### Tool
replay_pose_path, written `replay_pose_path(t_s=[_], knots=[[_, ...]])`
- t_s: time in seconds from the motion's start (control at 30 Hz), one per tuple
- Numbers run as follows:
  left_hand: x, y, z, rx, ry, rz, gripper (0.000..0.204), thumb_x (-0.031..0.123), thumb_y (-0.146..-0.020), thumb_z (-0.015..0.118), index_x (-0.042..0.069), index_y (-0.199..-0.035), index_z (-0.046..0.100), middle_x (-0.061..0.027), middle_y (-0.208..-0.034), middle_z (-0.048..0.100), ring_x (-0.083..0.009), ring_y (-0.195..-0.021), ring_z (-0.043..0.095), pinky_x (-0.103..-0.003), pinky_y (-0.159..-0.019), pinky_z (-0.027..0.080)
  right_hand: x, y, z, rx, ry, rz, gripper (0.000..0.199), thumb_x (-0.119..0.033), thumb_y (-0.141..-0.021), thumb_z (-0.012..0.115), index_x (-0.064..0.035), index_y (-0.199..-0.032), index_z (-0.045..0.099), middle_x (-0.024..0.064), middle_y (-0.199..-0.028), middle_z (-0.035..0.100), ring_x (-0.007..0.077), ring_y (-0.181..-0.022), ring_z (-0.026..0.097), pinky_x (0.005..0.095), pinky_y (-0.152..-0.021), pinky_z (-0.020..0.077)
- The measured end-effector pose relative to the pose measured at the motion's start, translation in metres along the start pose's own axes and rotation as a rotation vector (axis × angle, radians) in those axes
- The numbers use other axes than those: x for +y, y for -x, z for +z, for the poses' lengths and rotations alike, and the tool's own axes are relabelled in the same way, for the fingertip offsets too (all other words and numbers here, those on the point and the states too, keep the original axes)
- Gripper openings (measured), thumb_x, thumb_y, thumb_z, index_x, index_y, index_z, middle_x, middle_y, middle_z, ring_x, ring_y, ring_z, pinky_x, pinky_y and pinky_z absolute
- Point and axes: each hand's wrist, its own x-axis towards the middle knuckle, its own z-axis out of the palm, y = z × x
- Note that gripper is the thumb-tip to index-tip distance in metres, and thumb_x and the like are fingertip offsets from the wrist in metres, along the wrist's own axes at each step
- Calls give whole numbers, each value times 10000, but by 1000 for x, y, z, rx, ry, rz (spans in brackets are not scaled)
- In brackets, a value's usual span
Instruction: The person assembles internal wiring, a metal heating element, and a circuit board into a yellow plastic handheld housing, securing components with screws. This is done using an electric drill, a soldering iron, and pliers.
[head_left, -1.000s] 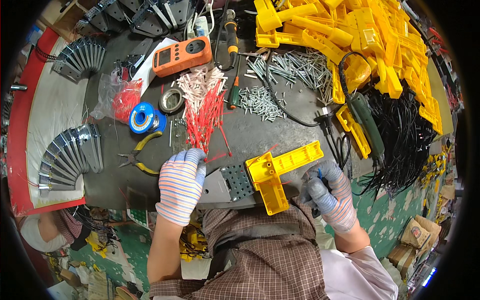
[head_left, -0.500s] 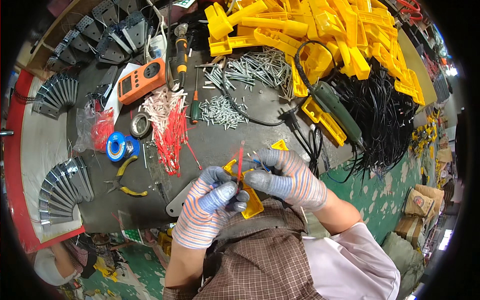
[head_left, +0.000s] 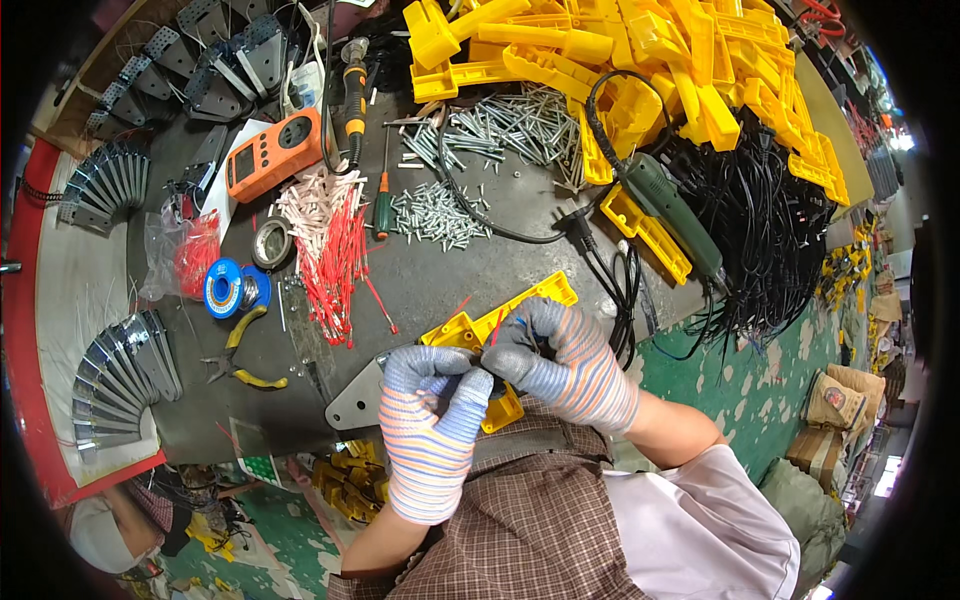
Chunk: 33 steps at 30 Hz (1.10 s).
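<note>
Both hands wear striped knit gloves and meet fingertip to fingertip over a yellow plastic housing (head_left: 540, 290). My left hand (head_left: 432, 420) is closed in a pinch; what its fingertips hold is hidden. Between thumb and forefinger of my right hand (head_left: 575, 365), also pinched, a short piece of red wire (head_left: 497, 327) sticks up. Dark and blue wire shows within the right hand's curl. Partly beneath the left hand lies a grey metal plate (head_left: 356, 402) with holes. The housing is largely covered by my fingers.
Red wires with pale sleeves (head_left: 335, 280), loose screws (head_left: 440, 215), a screwdriver (head_left: 383, 208), pliers (head_left: 237, 350) and a solder spool (head_left: 225, 288) lie around. Farther back are an orange meter (head_left: 275, 155), yellow housings (head_left: 640, 50), a green power tool (head_left: 670, 215) and black cords (head_left: 750, 210).
The upright red piece in my left hand has dropped down between the fingertips, now mostly hidden. My hands have drawn together, and more of the yellow housing shows behind them.
</note>
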Motion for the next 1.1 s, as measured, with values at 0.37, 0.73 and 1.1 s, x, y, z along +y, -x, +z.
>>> replay_pose_path(t_s=[0.37, 0.73, 1.1], knots=[[5, 3, -8, -75, 338, -304, 173, -27, -849, 619, 46, -954, 503, -116, -846, 615, -199, -719, 655, -311, -640, 558, 10, 16, -22, 8, -446, 62, 163, -157, -882, 641, -36, -988, 669, -14, -857, 651, 54, -796, 554, 224, -728, 455], [0, 8, -16, -147, 190, -323, 201, -63, -845, 609, 44, -974, 499, -113, -836, 626, -200, -721, 656, -317, -654, 566, 6, 3, -22, -14, -238, 185, 269, -283, -873, 672, -24, -945, 676, -30, -780, 593, 28, -714, 495, 227, -632, 430], [4, -75, -32, -324, -1199, 500, 207, 118, -823, 666, 23, -1006, 648, -150, -901, 646, -293, -780, 635, -360, -723, 501, 6, -7, -17, 5, -10, -47, 286, -299, -872, 649, -25, -951, 656, 53, -728, 612, 116, -663, 559, 298, -622, 460]])
